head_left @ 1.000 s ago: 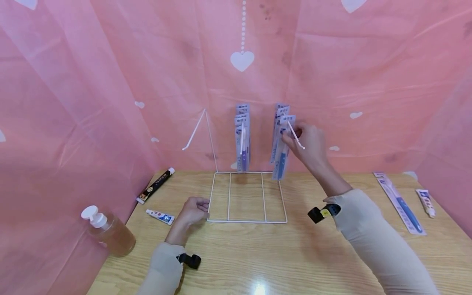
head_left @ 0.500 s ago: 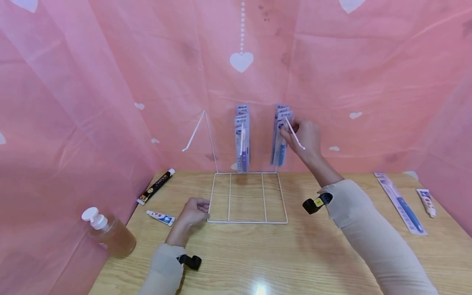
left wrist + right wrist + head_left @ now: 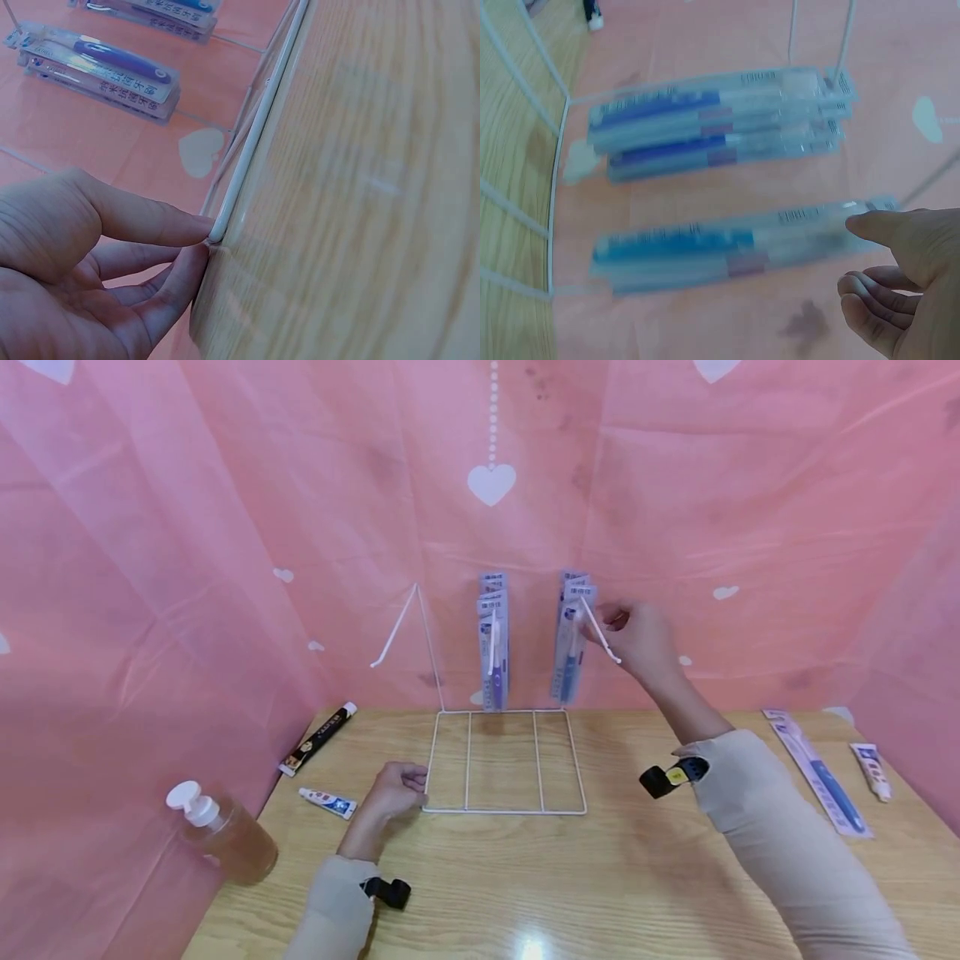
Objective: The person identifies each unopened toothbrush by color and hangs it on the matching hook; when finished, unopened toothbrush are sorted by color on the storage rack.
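Observation:
A white wire rack [image 3: 504,812] stands on the table with its prongs facing me. My left hand [image 3: 395,788] pinches the rack's front left corner; in the left wrist view, thumb and fingertips meet at the white wire [image 3: 259,135]. On the right prong hang several packaged toothbrushes [image 3: 567,664], the front one blue-handled. Beside them is my right hand [image 3: 639,633], its thumb at the upper end of the front package [image 3: 682,247] and its other fingers apart from it, loosely bent. Whether the thumb touches is unclear. Packaged purple toothbrushes [image 3: 496,672] hang on the middle prong.
The left prong [image 3: 395,627] carries nothing. At left lie a black toothpaste tube [image 3: 318,739] and a small white-blue tube [image 3: 327,802], near a pump bottle [image 3: 232,839]. At right are another packaged toothbrush [image 3: 821,777] and a small tube [image 3: 871,771]. Pink cloth [image 3: 675,485] hangs behind.
The front blue toothbrush package went back along the right prong against the others. My right hand then loosened its grip and drew slightly right. My left hand stayed at the rack corner.

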`<state>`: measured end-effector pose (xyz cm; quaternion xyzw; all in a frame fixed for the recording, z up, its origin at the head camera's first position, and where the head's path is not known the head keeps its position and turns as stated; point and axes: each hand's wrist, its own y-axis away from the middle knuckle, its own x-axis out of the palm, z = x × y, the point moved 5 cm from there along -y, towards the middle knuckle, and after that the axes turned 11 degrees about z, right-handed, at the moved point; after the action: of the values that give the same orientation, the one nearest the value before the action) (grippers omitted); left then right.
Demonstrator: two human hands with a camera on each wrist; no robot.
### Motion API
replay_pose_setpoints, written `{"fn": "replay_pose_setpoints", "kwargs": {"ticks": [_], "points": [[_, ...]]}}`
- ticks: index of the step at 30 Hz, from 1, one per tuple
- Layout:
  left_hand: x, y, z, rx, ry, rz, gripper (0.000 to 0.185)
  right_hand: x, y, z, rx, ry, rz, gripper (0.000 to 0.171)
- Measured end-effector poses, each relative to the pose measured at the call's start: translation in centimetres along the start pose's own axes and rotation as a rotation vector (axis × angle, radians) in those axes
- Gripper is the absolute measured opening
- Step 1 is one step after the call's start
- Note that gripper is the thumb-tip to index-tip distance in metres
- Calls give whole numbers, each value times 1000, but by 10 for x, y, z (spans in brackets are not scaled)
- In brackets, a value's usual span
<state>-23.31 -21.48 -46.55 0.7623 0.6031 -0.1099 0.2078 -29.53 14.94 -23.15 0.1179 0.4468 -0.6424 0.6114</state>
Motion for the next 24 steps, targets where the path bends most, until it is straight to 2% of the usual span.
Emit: {"fn": "replay_pose_setpoints", "kwargs": {"ticks": [3, 9, 14, 19, 24], "points": [[-1, -1, -1, 0, -2, -4, 45, -15, 8, -15, 58, 23, 3, 35], [-1, 0, -2, 14, -7, -18, 45, -43, 24, -63, 123, 173, 4, 37], [-2, 6, -1, 11, -8, -11, 44, -61, 36, -119, 212, 269, 91, 39], [-11, 12, -2, 28, -14, -31, 44, -75, 49, -179, 312, 288, 169, 40], [-13, 15, 0, 27, -17, -27, 44, -81, 84, -238, 404, 250, 199, 40]]}}
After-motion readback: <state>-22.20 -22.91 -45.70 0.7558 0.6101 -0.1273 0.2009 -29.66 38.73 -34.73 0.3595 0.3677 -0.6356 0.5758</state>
